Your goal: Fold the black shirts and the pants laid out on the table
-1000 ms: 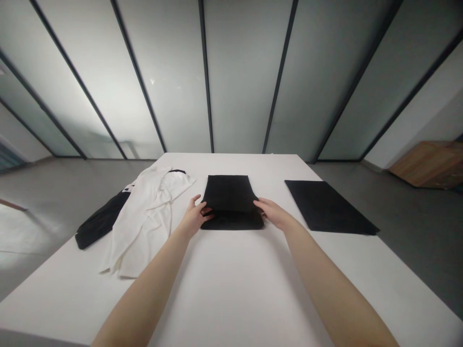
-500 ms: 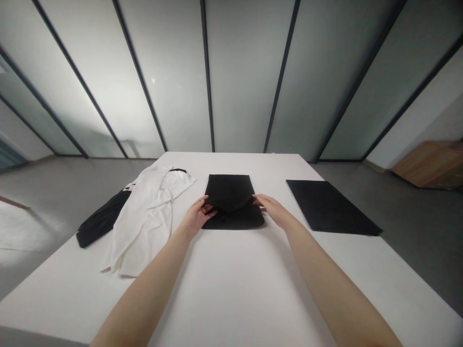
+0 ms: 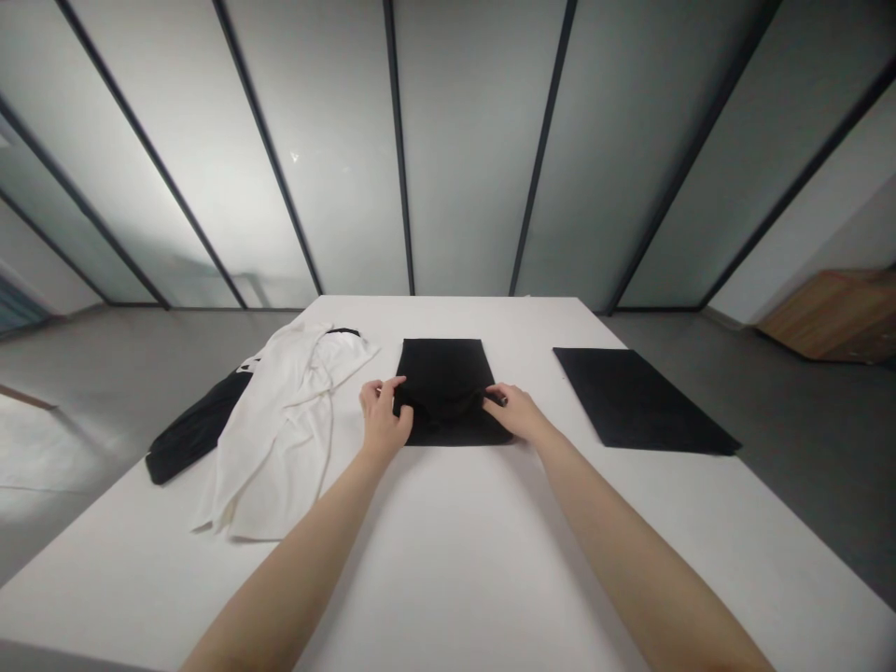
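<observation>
While right hand (image 3: pixel 519 413) pinches central black cloth (image 3: pixel 445 366), left hand (image 3: pixel 385 422) touches opposite edge, seemingly steadying it, grip unclear from here.

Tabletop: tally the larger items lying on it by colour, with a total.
Black: 3 (folded cloth in the middle, flat rectangle at right, bundle at left)
White: 1 (rumpled cloth, partly over the bundle)
Total: 4 in view, each heap counted once; hidden layers cannot be told
</observation>
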Tool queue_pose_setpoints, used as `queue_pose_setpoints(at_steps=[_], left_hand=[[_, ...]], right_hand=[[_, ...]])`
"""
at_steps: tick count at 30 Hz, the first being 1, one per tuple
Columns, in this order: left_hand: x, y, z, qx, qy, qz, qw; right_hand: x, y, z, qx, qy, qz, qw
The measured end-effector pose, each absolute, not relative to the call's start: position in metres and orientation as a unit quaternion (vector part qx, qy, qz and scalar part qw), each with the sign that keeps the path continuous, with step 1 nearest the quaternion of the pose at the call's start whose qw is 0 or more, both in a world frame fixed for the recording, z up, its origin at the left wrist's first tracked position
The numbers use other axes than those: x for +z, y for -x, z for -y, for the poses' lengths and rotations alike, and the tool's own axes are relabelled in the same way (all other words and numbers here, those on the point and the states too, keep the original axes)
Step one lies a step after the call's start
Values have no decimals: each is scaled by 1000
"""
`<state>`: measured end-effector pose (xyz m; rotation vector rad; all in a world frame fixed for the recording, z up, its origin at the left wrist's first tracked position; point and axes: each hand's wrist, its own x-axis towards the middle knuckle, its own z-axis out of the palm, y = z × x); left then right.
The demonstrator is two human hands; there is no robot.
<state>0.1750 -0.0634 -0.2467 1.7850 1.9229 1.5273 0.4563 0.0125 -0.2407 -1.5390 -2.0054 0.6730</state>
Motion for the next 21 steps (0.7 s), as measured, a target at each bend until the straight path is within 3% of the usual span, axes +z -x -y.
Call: queue_pose_setpoints(at_steps=[3,13,21], left_hand=[[-235,-192,77,419,-684,-597,-22],[-233,-251,66,190,-762,-619,-14],[-214,-258,38,173,-761,-626,-5]], right_hand=[[-242,-453,-11,243,573,741,253],[-250,-453,-17,213,640,709,205],[-250,-453,-20,219,618,718,232]])
